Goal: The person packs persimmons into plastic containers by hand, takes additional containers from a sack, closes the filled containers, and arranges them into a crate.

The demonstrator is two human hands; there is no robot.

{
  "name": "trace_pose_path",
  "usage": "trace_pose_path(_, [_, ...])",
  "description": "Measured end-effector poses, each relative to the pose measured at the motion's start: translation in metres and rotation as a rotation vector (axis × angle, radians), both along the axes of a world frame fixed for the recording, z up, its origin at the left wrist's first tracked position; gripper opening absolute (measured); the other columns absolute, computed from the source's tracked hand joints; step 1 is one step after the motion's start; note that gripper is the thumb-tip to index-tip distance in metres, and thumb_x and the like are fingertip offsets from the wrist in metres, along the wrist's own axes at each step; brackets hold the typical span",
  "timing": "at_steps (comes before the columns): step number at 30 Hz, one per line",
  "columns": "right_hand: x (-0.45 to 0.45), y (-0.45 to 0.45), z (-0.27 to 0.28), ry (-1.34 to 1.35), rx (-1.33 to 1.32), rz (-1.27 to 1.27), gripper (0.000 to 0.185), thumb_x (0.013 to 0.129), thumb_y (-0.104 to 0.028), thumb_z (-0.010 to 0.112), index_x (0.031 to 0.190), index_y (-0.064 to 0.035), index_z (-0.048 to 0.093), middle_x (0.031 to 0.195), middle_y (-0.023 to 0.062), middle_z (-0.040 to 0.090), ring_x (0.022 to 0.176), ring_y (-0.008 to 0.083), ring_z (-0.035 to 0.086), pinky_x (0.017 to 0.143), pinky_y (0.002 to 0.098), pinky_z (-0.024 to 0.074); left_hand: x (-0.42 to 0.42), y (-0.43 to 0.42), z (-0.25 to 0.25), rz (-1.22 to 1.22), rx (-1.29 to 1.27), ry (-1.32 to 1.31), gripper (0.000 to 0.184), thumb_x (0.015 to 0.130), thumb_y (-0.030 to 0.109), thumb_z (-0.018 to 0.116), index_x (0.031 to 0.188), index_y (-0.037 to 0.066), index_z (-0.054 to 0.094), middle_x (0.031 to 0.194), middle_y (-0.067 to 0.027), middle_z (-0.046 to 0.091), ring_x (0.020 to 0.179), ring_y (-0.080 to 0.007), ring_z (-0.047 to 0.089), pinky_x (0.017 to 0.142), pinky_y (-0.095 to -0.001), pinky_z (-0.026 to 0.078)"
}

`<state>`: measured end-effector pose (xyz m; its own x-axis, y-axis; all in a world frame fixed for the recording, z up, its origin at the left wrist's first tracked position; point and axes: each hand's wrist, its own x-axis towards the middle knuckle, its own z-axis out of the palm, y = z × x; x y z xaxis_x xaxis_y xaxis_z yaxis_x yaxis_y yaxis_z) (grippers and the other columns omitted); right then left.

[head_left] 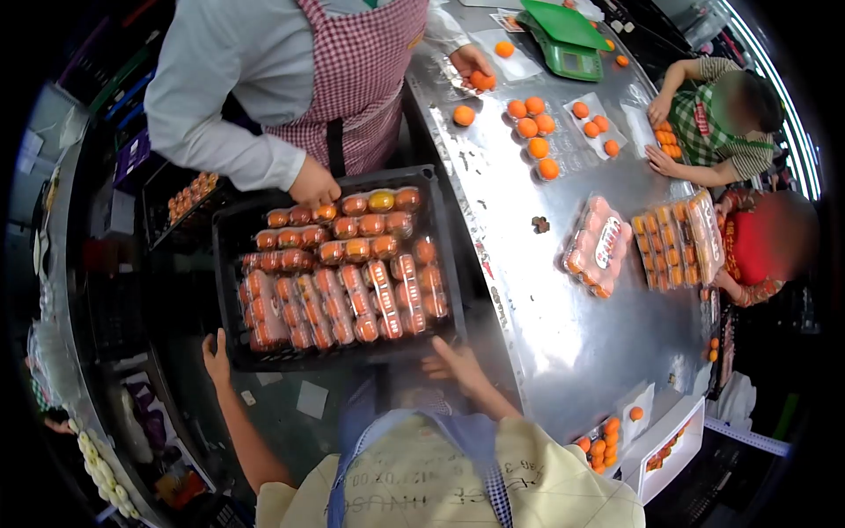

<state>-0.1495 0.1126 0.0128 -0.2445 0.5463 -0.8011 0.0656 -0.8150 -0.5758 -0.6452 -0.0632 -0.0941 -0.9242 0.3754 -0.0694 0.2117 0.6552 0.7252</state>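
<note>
A black crate (449,290) full of clear packs of orange-red fruit (334,299) is in front of me. My left hand (216,359) is at the crate's near left corner, fingers apart; whether it touches the crate is unclear. Near the crate's right front corner is my right hand (451,363), its fingers spread and nothing in them. Across the crate, a co-worker's hand (315,187) reaches to the packs at the far edge, while that person's other hand (473,66) holds an orange fruit over the table.
The metal table (546,343) on the right bears loose oranges (532,128), a fruit pack (598,246), stacked packs (673,242) and a green scale (568,44). Two more people stand beyond it. A white box (678,453) is at the lower right, and another fruit crate (163,216) at the left.
</note>
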Motion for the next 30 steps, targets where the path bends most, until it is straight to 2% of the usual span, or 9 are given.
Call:
trace_pose_path(4, [-0.008,-0.002,-0.011,-0.032,0.052,-0.220,0.045,0.083,-0.031,0.067,0.072,0.0113,0.060,0.070,0.0203,0.065,0.053,0.0193,0.063,0.046,0.0246,0.0488,0.039,0.049,0.049,0.075,0.136,-0.734,0.054,0.086,0.049,0.058,0.097,-0.003,0.062,0.084,-0.0068,0.062,0.073,-0.0159,0.057,0.068,-0.0267,0.045])
trace_pose_path(5, [-0.007,0.001,-0.014,-0.042,0.090,-0.240,0.043,0.084,-0.030,0.066,0.071,0.0103,0.060,0.068,0.0200,0.064,0.052,0.0188,0.062,0.045,0.0241,0.0477,0.038,0.044,0.037,-0.043,0.104,-0.648,0.052,0.087,0.049,0.057,0.088,-0.003,0.063,0.073,-0.0041,0.059,0.062,-0.0128,0.053,0.056,-0.0254,0.041])
trace_pose_path(10, [-0.002,0.061,-0.020,-0.128,0.296,-0.301,0.032,0.084,-0.023,0.063,0.068,0.0041,0.058,0.057,0.0147,0.060,0.042,0.0140,0.054,0.040,0.0236,0.0413,0.096,0.049,0.047,-0.013,-0.044,-0.337,0.054,0.088,0.049,0.055,0.083,-0.004,0.063,0.074,-0.0061,0.058,0.066,-0.0137,0.051,0.062,-0.0291,0.043])
trace_pose_path(18, [0.025,0.027,-0.014,-0.201,0.158,-0.261,0.037,0.084,-0.028,0.065,0.062,0.0013,0.060,0.059,0.0150,0.062,0.040,0.0135,0.051,0.040,0.0226,0.0391,0.092,0.048,0.039,-0.051,0.077,-0.507,0.055,0.089,0.048,0.055,0.084,-0.006,0.064,0.071,-0.0036,0.057,0.067,-0.0106,0.050,0.061,-0.0256,0.041])
trace_pose_path(20, [0.026,0.024,-0.011,-0.168,0.184,-0.269,0.038,0.085,-0.031,0.065,0.063,-0.0004,0.060,0.060,0.0136,0.063,0.042,0.0121,0.052,0.041,0.0216,0.0392,0.088,0.043,0.031,-0.050,-0.012,-0.453,0.051,0.088,0.046,0.056,0.090,-0.005,0.062,0.078,-0.0089,0.059,0.071,-0.0167,0.055,0.067,-0.0294,0.044])
trace_pose_path(24, [0.048,0.025,-0.025,-0.060,0.234,-0.249,0.034,0.087,-0.034,0.063,0.077,-0.0016,0.063,0.072,0.0098,0.065,0.051,0.0093,0.055,0.047,0.0196,0.0422,0.147,0.069,0.078,-0.154,-0.181,0.744,0.035,0.082,0.027,0.063,0.105,0.002,0.058,0.103,-0.0176,0.058,0.100,-0.0356,0.052,0.085,-0.0406,0.042])
trace_pose_path(26, [0.058,0.026,-0.014,-0.036,0.311,-0.296,0.030,0.089,-0.031,0.061,0.088,-0.0012,0.063,0.079,0.0084,0.066,0.056,0.0087,0.056,0.050,0.0190,0.0439,0.176,0.086,0.108,-0.255,-0.065,0.665,0.032,0.079,0.021,0.066,0.104,0.002,0.058,0.100,-0.0145,0.058,0.098,-0.0362,0.053,0.085,-0.0428,0.043])
trace_pose_path(28, [0.080,0.023,-0.017,-0.014,0.320,-0.276,0.028,0.090,-0.027,0.059,0.093,0.0002,0.063,0.082,0.0078,0.066,0.057,0.0088,0.056,0.053,0.0195,0.0453,0.190,0.097,0.107,-0.296,-0.058,0.169,0.042,0.078,0.028,0.067,0.108,0.001,0.055,0.101,-0.0164,0.058,0.092,-0.0389,0.056,0.080,-0.0461,0.045])
trace_pose_path(30, [0.096,0.015,-0.026,0.019,0.344,-0.249,0.026,0.090,-0.026,0.059,0.092,-0.0002,0.063,0.081,0.0075,0.065,0.057,0.0089,0.056,0.053,0.0201,0.0455,0.187,0.117,0.107,-0.320,-0.319,0.222,0.055,0.075,0.038,0.068,0.112,0.000,0.053,0.105,-0.0185,0.058,0.093,-0.0397,0.058,0.080,-0.0464,0.046])
